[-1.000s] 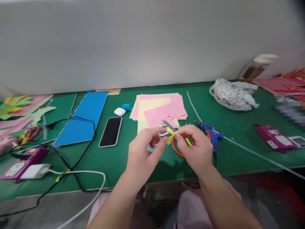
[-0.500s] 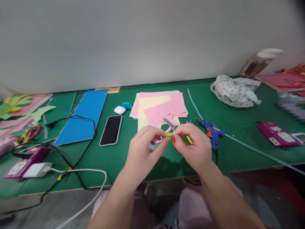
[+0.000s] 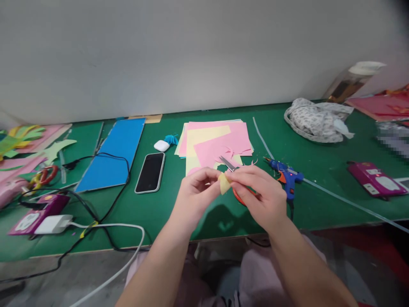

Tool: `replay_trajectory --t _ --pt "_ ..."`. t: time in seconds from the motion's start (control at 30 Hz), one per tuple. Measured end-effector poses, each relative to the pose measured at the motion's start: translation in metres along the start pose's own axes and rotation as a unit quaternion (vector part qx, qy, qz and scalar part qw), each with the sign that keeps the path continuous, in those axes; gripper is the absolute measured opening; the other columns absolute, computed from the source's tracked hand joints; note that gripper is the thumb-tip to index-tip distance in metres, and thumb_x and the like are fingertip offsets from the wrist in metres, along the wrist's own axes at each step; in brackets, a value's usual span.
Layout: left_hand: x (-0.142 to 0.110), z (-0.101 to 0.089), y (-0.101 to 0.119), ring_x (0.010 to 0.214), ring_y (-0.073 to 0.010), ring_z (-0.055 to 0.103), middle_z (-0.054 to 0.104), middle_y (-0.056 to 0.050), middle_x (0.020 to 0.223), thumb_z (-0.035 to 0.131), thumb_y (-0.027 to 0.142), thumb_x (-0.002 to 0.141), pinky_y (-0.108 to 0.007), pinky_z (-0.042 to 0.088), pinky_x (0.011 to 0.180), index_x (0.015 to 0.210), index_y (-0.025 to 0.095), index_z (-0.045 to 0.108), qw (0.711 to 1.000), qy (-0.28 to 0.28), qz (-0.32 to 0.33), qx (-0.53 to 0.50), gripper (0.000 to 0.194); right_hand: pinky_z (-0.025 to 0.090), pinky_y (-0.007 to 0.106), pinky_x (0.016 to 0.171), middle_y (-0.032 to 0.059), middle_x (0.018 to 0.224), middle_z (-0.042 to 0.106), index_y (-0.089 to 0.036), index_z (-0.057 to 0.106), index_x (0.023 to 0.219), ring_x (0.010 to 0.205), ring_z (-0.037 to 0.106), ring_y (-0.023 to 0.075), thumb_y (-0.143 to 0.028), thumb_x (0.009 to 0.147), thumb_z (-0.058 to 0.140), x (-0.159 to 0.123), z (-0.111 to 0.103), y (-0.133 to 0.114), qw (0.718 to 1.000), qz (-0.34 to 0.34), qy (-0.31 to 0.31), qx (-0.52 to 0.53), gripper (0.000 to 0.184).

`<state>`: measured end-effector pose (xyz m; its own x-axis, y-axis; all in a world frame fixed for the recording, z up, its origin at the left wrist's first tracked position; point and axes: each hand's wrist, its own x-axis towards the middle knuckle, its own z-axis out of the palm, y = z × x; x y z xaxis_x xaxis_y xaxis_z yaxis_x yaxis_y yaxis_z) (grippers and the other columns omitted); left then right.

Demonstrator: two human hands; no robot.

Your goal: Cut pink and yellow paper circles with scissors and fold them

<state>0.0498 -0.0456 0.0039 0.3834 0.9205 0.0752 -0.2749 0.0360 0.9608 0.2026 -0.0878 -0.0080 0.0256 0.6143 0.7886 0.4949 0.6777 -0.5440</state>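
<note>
Between my two hands is a small piece of yellow paper (image 3: 225, 184), curved or folded. My left hand (image 3: 200, 194) pinches its left side with thumb and fingers. The fingertips of my right hand (image 3: 260, 194) close on its right side. Just beyond my fingers lies a pair of scissors (image 3: 227, 163), blades pointing away to the left; its red handle is partly hidden by my right hand. Behind it is a stack of pink and pale yellow paper sheets (image 3: 220, 143) with cut scraps on top.
A blue glue gun (image 3: 287, 177) with a long clear glue stick lies to the right. Left are a phone (image 3: 150, 172), a white case (image 3: 161, 146), a blue board (image 3: 111, 155) and tangled cables (image 3: 96, 224). A patterned cloth bundle (image 3: 319, 121) sits at the back right.
The yellow paper has turned, so more of its face shows between my fingers. Both hands have stayed nearly in place, and the view has shifted slightly.
</note>
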Motion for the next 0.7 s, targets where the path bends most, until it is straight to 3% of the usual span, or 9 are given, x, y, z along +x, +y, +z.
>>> replay_trajectory --t 0.17,0.43,0.7 --pt "-0.0007 -0.0001 -0.0014 0.053 -0.0039 0.047 0.061 0.004 0.062 0.082 0.020 0.072 -0.014 0.038 0.052 0.071 0.018 0.074 0.999 0.005 -0.027 -0.030 0.008 0.059 0.024 0.076 0.0081 0.091 0.075 -0.014 0.077 0.103 0.084 0.071 0.0149 -0.011 0.092 0.064 0.0007 -0.0019 0.0003 1.000 0.014 -0.015 0.018 0.017" --pt "-0.0001 0.0027 -0.0011 0.048 -0.0044 0.044 0.053 0.005 0.055 0.085 0.028 0.068 -0.015 0.037 0.046 0.072 0.017 0.071 0.982 -0.011 -0.126 -0.137 0.018 0.060 0.026 0.066 0.0042 0.093 0.073 -0.025 0.078 0.106 0.081 0.070 0.0162 -0.020 0.090 0.071 0.0012 -0.0031 0.0008 0.998 0.050 -0.014 0.046 0.019" --pt "0.0018 0.0017 -0.0028 0.048 -0.0050 0.047 0.056 0.004 0.055 0.090 0.026 0.060 -0.017 0.038 0.047 0.065 0.016 0.071 0.981 -0.050 -0.146 -0.118 0.022 0.053 0.024 0.055 0.0032 0.087 0.072 -0.024 0.079 0.098 0.076 0.068 0.0148 -0.018 0.089 0.071 0.0006 -0.0042 -0.0017 0.996 0.070 -0.002 0.054 0.013"
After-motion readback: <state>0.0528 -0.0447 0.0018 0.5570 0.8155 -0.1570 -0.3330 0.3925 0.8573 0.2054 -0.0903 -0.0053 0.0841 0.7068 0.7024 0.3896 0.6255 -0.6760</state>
